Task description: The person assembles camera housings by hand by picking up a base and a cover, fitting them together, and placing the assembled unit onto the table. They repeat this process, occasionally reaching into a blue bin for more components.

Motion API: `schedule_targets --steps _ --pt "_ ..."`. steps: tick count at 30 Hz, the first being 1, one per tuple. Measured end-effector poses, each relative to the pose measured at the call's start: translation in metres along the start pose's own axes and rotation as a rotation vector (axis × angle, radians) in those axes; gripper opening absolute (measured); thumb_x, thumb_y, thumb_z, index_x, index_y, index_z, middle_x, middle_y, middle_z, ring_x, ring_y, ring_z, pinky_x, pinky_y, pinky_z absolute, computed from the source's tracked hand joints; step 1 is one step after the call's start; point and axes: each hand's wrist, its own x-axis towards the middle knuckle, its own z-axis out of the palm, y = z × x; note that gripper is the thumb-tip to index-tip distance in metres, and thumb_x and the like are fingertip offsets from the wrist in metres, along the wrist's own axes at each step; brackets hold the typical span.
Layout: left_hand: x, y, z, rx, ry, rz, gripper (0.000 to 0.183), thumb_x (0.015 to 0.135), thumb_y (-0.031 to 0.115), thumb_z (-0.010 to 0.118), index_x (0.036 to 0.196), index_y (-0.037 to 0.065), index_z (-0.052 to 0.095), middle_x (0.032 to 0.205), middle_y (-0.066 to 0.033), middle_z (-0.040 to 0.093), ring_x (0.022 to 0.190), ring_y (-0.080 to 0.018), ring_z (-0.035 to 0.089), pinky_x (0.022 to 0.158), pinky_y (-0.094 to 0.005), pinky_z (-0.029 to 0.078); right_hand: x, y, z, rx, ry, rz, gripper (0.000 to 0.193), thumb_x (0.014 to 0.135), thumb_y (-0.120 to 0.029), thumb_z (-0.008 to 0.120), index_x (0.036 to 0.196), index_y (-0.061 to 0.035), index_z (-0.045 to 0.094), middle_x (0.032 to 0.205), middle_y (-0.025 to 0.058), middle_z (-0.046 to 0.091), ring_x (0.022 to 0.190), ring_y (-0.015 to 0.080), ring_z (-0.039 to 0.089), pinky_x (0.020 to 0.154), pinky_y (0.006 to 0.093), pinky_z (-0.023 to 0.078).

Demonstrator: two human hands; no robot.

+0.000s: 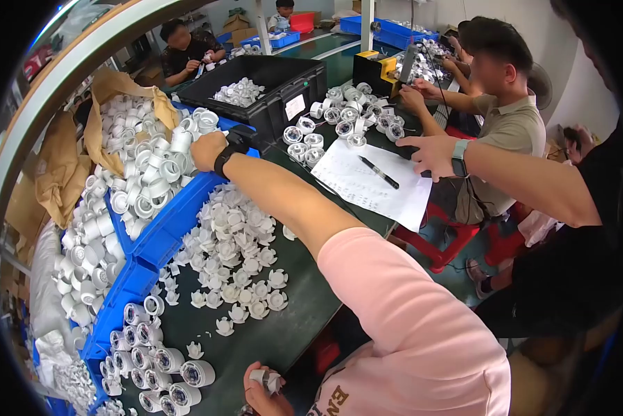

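My right arm, in a pink sleeve with a black wristband, stretches across the bench to the blue bin. There my right hand (208,150) is closed at the edge of a heap of white plastic cups (160,170); its fingertips are hidden, so what it grips cannot be made out. Low in the view, my left hand (259,394) is closed around a small white plastic part (267,380). White petal-shaped pieces (231,229) lie in a pile under my right forearm. Beside my left hand, white round units with dark, clear-topped faces (168,360) stand grouped.
Blue bin walls (171,213) edge the bench's left. A black crate (283,90) with white parts stands beyond. More round units (349,111) lie near paper (367,182) with a pen (378,172). A co-worker's hand (433,156) reaches over it; others sit farther off.
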Motion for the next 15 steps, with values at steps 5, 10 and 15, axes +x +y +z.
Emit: schedule_targets --steps 5,10,15 --pt "-0.006 0.009 0.007 -0.167 0.076 -0.288 0.053 0.100 0.046 0.029 0.111 0.004 0.058 0.090 -0.0105 0.065 0.072 -0.0211 0.061 0.057 -0.0301 0.046 -0.019 0.004 -0.026 0.295 0.235 -0.033 0.045 0.076 -0.047 0.062 0.082 -0.0034 0.072 0.080 0.0182 0.069 0.076 0.0333 0.068 0.068 0.0417 0.054" --pt "-0.008 0.033 0.021 -0.162 0.023 -0.366 0.046 0.101 0.039 0.031 0.109 0.003 0.058 0.086 -0.0098 0.064 0.071 -0.0224 0.060 0.059 -0.0323 0.046 -0.079 0.008 -0.047 0.505 0.336 -0.134 0.045 0.077 -0.047 0.065 0.076 -0.0019 0.068 0.068 0.0187 0.065 0.067 0.0345 0.066 0.061 0.0428 0.051" --pt "-0.008 0.024 0.020 -0.181 -0.068 -0.125 0.038 0.093 0.035 0.035 0.098 0.003 0.054 0.082 -0.0085 0.058 0.048 -0.0144 0.048 0.035 -0.0247 0.033 -0.220 -0.021 -0.065 1.013 0.120 -0.405 0.030 0.089 -0.030 0.064 0.079 -0.0027 0.057 0.056 0.0095 0.052 0.048 0.0209 0.052 0.047 0.0330 0.039"
